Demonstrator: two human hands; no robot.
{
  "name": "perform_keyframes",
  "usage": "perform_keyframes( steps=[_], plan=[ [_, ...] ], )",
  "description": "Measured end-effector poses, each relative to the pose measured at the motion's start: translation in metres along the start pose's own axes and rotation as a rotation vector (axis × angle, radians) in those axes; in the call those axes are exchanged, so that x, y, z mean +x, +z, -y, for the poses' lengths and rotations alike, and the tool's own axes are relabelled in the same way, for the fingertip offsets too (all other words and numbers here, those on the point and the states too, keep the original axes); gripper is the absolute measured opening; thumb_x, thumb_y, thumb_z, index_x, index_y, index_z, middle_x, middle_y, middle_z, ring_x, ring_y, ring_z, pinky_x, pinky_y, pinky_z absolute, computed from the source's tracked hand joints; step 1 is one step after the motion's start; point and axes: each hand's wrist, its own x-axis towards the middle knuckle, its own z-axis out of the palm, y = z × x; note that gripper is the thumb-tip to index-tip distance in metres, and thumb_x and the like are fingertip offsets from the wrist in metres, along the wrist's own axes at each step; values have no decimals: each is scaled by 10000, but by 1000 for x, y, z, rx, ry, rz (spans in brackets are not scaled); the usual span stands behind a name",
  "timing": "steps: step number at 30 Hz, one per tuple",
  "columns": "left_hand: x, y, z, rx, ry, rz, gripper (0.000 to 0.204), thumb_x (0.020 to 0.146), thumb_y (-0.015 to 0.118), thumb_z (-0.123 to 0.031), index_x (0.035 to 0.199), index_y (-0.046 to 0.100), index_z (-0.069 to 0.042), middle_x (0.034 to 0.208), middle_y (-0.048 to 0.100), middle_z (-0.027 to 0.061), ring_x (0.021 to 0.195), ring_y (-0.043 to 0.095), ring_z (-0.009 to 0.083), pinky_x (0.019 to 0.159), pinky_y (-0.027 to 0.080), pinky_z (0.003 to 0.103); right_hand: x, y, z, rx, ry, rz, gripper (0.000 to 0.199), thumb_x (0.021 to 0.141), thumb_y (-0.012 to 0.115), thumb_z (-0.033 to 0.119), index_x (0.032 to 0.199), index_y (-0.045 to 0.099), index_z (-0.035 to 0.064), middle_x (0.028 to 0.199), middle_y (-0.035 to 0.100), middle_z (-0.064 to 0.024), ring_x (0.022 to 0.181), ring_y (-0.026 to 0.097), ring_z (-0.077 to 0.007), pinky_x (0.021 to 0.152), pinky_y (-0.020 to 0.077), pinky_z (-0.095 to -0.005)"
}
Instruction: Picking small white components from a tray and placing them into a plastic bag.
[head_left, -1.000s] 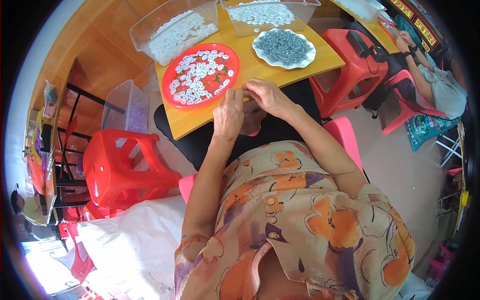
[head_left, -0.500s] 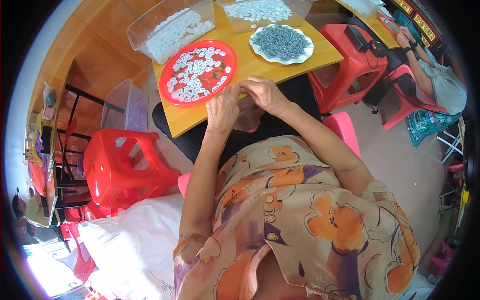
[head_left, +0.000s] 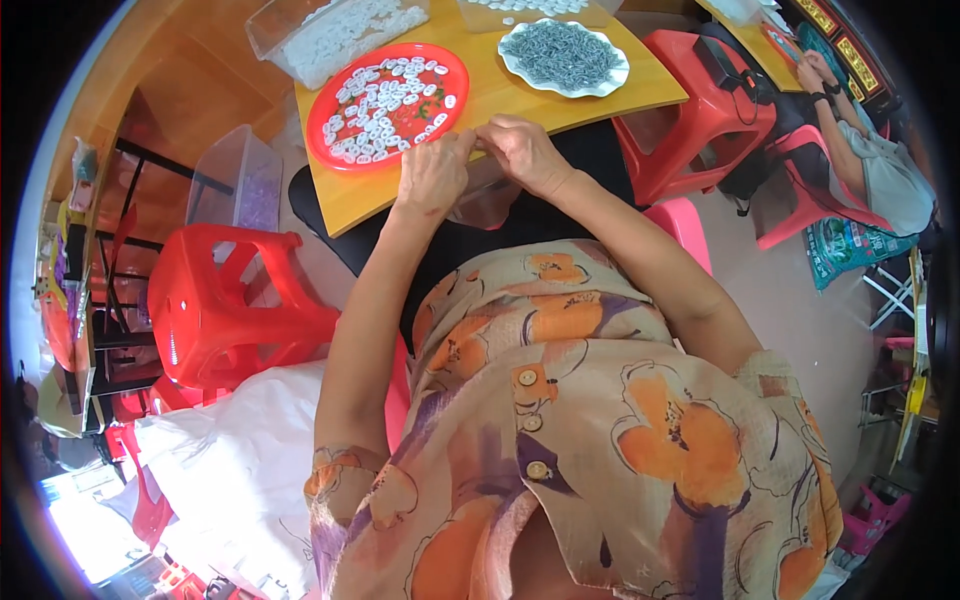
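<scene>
My left hand and my right hand meet at the near edge of the yellow table, fingertips pinched close together. Whatever they pinch is too small and covered to name. Just beyond my left hand lies a round red tray with many small white oval pieces spread over it, dark marks on their tops. To the right, a white plate with a wavy rim bears a heap of small grey metal-looking parts. Below my hands a clear plastic container shows partly.
Two clear bins, one at back left and one at back centre, hold white pieces. Red stools stand at left and right. A white sack lies at lower left. At far right a person sits working at another table.
The table, tray and plate sit higher in the picture now, as the view has tilted. My hands stay pinched together at the table edge, with little change in their pose.
</scene>
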Motion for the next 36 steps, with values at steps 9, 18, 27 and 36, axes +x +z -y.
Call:
perform_keyframes(
  steps=[9, 18, 27, 36],
  plan=[
    [-14, -8, -16, -157, -178, -56, 215, 1069, 609, -284, 1022, 600, -75, 916, 683, 198, 831, 700, 448, 662, 540, 556, 6, -17, 10, 134, 173, 93, 119, 940, 725, 109, 929, 755, -6, 874, 702, -194, 853, 695, -398, 748, 541, -478],
    [-10, -18, -18, -216, -296, 16, 252, 1085, 590, -291, 1005, 606, -53, 873, 678, 225, 830, 674, 472, 704, 510, 559, -1, -19, 21, 616, 694, 179, 275, 1063, 676, 187, 891, 736, -19, 707, 636, -19, 620, 549, -107, 595, 441, -285],
    [-5, -15, -15, -534, -454, 31, 320, 1102, 508, -287, 975, 610, -12, 880, 675, 276, 889, 671, 504, 770, 498, 574, 5, -30, 26, 848, 834, 153, 298, 1060, 712, 235, 876, 745, 3, 719, 633, 9, 600, 498, -57, 552, 386, -236],
    [-4, -22, -22, -568, -528, -70, 346, 1103, 527, -311, 961, 632, -13, 851, 682, 267, 851, 676, 485, 741, 492, 554, 10, -37, 31, 711, 766, 180, 271, 1034, 741, 260, 904, 763, 24, 729, 634, 35, 653, 527, -38, 579, 407, -232]
  ],
)
